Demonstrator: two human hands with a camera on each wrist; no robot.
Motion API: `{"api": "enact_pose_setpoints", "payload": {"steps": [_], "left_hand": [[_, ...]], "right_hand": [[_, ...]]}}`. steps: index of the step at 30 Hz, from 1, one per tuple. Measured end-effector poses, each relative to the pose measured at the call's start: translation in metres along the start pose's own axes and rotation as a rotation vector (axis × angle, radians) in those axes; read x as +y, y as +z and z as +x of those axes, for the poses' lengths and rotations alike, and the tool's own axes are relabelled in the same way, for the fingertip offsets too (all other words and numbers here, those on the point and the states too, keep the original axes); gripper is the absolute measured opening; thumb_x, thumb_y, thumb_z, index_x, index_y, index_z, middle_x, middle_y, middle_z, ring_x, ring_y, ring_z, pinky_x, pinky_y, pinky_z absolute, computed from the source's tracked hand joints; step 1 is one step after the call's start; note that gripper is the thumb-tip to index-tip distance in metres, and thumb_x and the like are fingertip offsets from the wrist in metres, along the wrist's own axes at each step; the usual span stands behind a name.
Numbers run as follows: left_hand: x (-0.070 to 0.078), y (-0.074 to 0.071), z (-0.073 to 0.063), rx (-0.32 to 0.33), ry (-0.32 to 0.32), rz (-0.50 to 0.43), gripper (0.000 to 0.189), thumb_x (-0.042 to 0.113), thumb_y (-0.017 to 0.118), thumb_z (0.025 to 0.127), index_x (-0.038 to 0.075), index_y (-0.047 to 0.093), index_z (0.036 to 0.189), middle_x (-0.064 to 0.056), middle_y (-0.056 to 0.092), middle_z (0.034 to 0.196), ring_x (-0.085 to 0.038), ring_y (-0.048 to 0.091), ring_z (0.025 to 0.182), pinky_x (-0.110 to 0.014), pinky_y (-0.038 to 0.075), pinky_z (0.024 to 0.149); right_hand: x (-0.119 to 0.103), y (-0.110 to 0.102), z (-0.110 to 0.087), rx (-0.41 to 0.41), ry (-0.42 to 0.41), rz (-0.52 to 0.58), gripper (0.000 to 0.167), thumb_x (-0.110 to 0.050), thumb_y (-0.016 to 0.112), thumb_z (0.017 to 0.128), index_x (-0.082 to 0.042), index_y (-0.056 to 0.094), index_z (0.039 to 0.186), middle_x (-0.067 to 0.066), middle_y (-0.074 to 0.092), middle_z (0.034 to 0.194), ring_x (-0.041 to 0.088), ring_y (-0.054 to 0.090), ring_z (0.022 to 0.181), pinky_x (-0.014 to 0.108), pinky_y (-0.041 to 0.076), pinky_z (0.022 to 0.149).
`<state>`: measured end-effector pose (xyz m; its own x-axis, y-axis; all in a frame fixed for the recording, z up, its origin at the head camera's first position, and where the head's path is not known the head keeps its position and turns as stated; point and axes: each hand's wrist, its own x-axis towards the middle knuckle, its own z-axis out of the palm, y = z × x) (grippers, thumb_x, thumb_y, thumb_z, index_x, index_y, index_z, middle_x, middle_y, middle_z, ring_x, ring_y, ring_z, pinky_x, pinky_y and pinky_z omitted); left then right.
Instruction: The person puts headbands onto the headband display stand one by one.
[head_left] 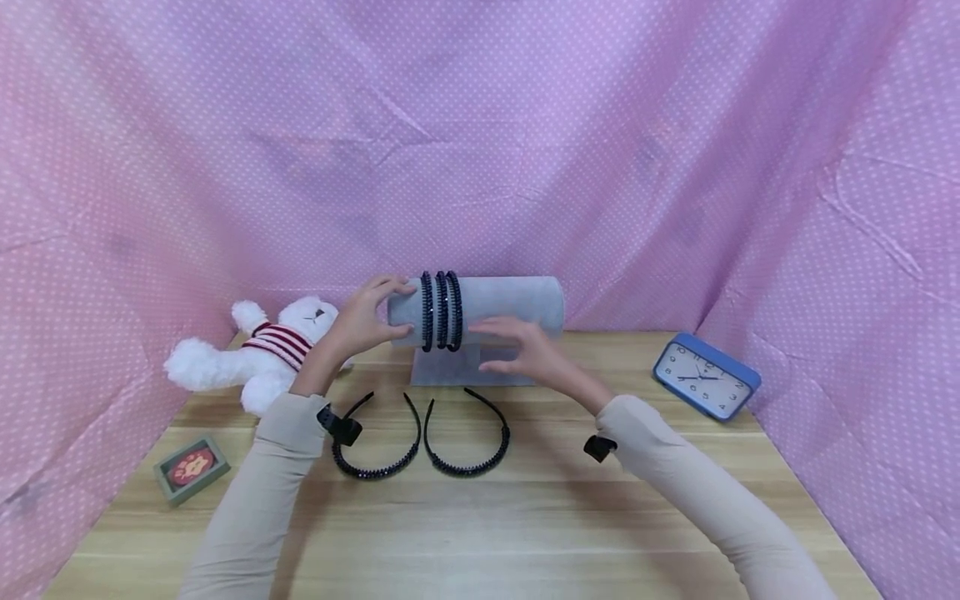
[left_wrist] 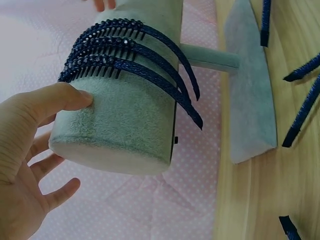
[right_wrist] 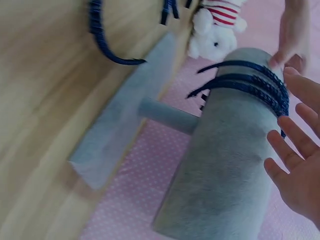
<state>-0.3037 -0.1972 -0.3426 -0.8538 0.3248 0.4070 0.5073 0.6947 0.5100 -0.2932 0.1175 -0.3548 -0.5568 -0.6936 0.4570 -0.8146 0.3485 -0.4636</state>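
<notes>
Evidently, three dark blue, beaded, toothed hairbands (head_left: 442, 312) are sitting side by side around the left half of a pale grey, plush-covered cylinder (head_left: 510, 298), the right pair lying closer together than the left one. A slim post and a matching grey base (head_left: 442, 368) are holding the cylinder level at the back of the table.

The left hand (head_left: 363, 317) is curving loosely about the cylinder's left end: its thumb appears to be touching the plush, the other fingers are spreading apart, and nothing is being gripped. The right hand (head_left: 528, 346) is hovering by the front, fingers parted and holding nothing (whether a fingertip is brushing the cover, I cannot tell).

Settling the bands seems to be the work, so steadying the end lightly is probably wiser than pressing, which could be tipping the post. Shifting a band likely calls for lifting both arms evenly, since its teeth may be catching in the nap.

Nearer the person, two more dark blue beaded hairbands (head_left: 468, 472) are lying on the light wooden table (head_left: 480, 533), their open ends facing the base.
</notes>
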Motion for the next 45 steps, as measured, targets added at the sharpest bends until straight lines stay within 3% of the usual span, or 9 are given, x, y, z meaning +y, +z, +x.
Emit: {"api": "enact_pose_setpoints", "payload": {"steps": [5, 13, 19, 24, 31, 45], "left_hand": [[0.0, 0.0, 0.0, 0.013, 0.025, 0.055, 0.062, 0.016, 0.083, 0.084, 0.007, 0.06, 0.14, -0.014, 0.049, 0.151, -0.037, 0.047, 0.139, -0.056, 0.046, 0.109], [0.007, 0.0, 0.0, 0.03, 0.058, 0.117, 0.061, 0.017, 0.083, 0.083, 0.003, 0.061, 0.138, -0.015, 0.052, 0.144, -0.035, 0.048, 0.134, -0.055, 0.047, 0.106], [0.009, -0.001, 0.0, 0.027, 0.036, 0.124, 0.06, 0.018, 0.083, 0.083, 0.003, 0.061, 0.137, -0.015, 0.053, 0.142, -0.036, 0.048, 0.131, -0.054, 0.048, 0.104], [0.009, -0.001, 0.0, 0.034, 0.031, 0.124, 0.058, 0.017, 0.083, 0.083, 0.003, 0.063, 0.135, -0.016, 0.054, 0.138, -0.037, 0.049, 0.129, -0.056, 0.048, 0.102], [0.009, 0.0, 0.001, 0.037, 0.041, 0.124, 0.058, 0.017, 0.084, 0.082, 0.004, 0.063, 0.135, -0.016, 0.056, 0.136, -0.036, 0.05, 0.129, -0.055, 0.048, 0.104], [0.007, 0.001, 0.001, 0.045, 0.046, 0.11, 0.058, 0.017, 0.084, 0.081, 0.004, 0.064, 0.135, -0.016, 0.057, 0.134, -0.036, 0.05, 0.126, -0.055, 0.049, 0.102]], "right_hand": [[-0.001, 0.007, -0.022, -0.094, 0.001, -0.002, 0.051, -0.014, 0.085, 0.081, -0.002, 0.07, 0.127, 0.015, 0.069, 0.131, 0.032, 0.061, 0.126, 0.046, 0.049, 0.109], [0.0, 0.022, -0.051, -0.312, 0.085, -0.019, 0.04, -0.016, 0.084, 0.084, -0.007, 0.074, 0.122, 0.009, 0.072, 0.125, 0.029, 0.061, 0.122, 0.046, 0.049, 0.106], [0.001, 0.031, -0.064, -0.417, 0.015, -0.039, 0.029, -0.013, 0.083, 0.083, -0.009, 0.077, 0.112, 0.005, 0.073, 0.118, 0.024, 0.066, 0.114, 0.039, 0.052, 0.103], [0.006, 0.038, -0.069, -0.443, -0.016, -0.035, 0.026, -0.011, 0.082, 0.084, -0.01, 0.079, 0.109, 0.002, 0.074, 0.113, 0.021, 0.064, 0.112, 0.036, 0.051, 0.103], [0.006, 0.045, -0.074, -0.464, -0.054, -0.061, 0.026, -0.015, 0.084, 0.082, -0.012, 0.08, 0.107, 0.001, 0.074, 0.108, 0.016, 0.061, 0.104, 0.027, 0.052, 0.093], [0.012, 0.056, -0.073, -0.515, -0.112, -0.076, 0.022, -0.013, 0.083, 0.083, -0.013, 0.08, 0.105, -0.001, 0.075, 0.103, 0.013, 0.063, 0.103, 0.025, 0.051, 0.095]]}}
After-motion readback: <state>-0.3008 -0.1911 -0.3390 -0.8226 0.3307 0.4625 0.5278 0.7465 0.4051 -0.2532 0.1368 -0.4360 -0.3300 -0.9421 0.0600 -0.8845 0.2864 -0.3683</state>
